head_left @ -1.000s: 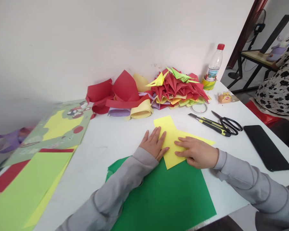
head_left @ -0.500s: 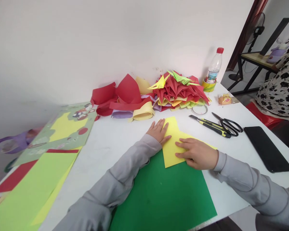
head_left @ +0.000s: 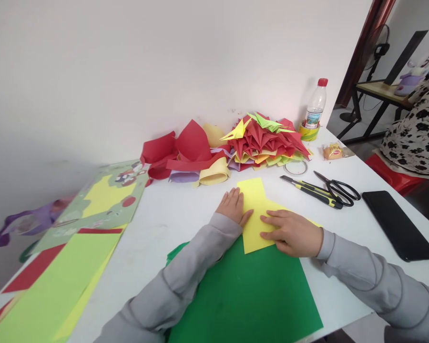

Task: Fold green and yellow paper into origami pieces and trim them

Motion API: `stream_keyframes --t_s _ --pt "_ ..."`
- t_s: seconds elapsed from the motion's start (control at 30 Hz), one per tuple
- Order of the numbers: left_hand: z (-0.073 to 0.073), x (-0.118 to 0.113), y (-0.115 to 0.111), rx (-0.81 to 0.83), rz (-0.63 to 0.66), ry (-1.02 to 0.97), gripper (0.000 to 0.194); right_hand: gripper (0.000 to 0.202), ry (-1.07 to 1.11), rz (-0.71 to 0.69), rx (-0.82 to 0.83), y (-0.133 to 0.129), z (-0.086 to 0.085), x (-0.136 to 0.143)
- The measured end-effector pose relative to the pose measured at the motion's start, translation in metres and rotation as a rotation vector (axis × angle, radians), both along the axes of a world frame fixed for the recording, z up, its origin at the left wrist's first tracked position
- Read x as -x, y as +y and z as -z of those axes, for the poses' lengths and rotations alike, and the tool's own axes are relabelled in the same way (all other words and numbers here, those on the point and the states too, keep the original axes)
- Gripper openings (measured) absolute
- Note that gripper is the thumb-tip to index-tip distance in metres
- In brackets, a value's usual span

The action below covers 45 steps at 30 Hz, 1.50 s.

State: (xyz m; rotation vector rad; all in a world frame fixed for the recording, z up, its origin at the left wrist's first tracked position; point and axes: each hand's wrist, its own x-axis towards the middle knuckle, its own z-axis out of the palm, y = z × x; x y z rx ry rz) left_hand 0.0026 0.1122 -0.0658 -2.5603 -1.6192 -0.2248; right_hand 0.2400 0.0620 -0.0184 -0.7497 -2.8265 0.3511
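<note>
A folded yellow paper (head_left: 254,214) lies partly over a large green sheet (head_left: 250,290) on the white table. My left hand (head_left: 232,206) rests along the yellow paper's left edge, its fingers close together but laid flat, with the thumb apart on the paper. Over the right part of the same paper is my right hand (head_left: 293,232), palm down, with fingers spread and fingertips touching it. Part of the paper is hidden under this hand, and one corner sticks out behind it.
Scissors (head_left: 339,189), a cutter (head_left: 312,191) and a black phone (head_left: 399,225) lie right. Folded red paper shapes (head_left: 262,138) and a bottle (head_left: 315,105) stand by the wall. Coloured sheets (head_left: 60,286) are left. A person in a patterned garment (head_left: 418,138) is at far right.
The view has shifted slightly. My left hand has slid a little left and down along the paper's edge, its fingers closer together. My right hand has hardly moved.
</note>
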Motion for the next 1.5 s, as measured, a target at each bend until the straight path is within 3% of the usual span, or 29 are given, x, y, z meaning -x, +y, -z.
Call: stream_keyframes --t_s 0.2,0.33,0.5,0.7,0.87,0.93,1.1,1.13,1.17,1.23,1.3,1.33,1.4,1.5 --pt "-0.006 -0.006 0.035 0.095 -0.068 -0.122 0.064 0.041 0.001 -0.010 0.003 0.001 0.000 0.000" --pt "-0.015 0.007 0.041 0.148 -0.122 -0.263 0.059 0.041 0.010 -0.014 0.017 0.002 0.000 -0.002" --pt "-0.013 0.023 0.011 0.168 -0.269 -0.524 0.055 0.041 0.028 -0.081 0.065 0.004 -0.001 -0.009" --pt "-0.008 0.004 -0.019 0.164 -0.321 -1.006 0.071 0.043 0.082 -0.139 0.109 0.006 0.000 -0.014" --pt "-0.029 -0.012 -0.023 0.163 -0.306 -1.302 0.046 0.042 0.136 -0.156 0.085 0.001 0.002 -0.011" --pt "-0.039 -0.013 -0.032 0.083 -0.305 -1.347 0.039 0.038 0.187 -0.118 0.025 -0.001 0.003 -0.009" --pt "-0.086 0.014 -0.079 -0.376 -0.350 -1.285 0.022 0.032 0.486 0.049 -0.121 -0.004 -0.006 -0.008" --pt "-0.097 0.021 -0.091 -0.550 -0.235 -1.069 0.028 0.032 0.554 0.080 -0.090 -0.004 -0.009 -0.008" --pt "-0.107 0.026 -0.101 -0.640 -0.055 -0.803 0.039 0.031 0.620 0.110 -0.025 -0.005 -0.011 -0.007" --pt "-0.118 0.032 -0.115 -0.651 0.280 -0.396 0.054 0.031 0.715 0.146 0.252 -0.006 -0.015 -0.005" --pt "-0.113 0.030 -0.117 -0.699 0.475 -0.145 0.042 0.046 0.768 0.161 0.705 -0.009 -0.015 -0.001" --pt "-0.104 0.028 -0.115 -0.753 0.550 -0.094 0.037 0.055 0.785 0.172 0.955 -0.011 -0.015 0.002" --pt "-0.082 0.023 -0.107 -0.739 0.551 -0.067 0.034 0.065 0.821 0.218 1.344 -0.015 -0.013 0.009" --pt "-0.052 0.019 -0.098 -0.664 0.596 -0.135 0.035 0.058 0.829 0.294 1.543 -0.021 -0.010 0.017"
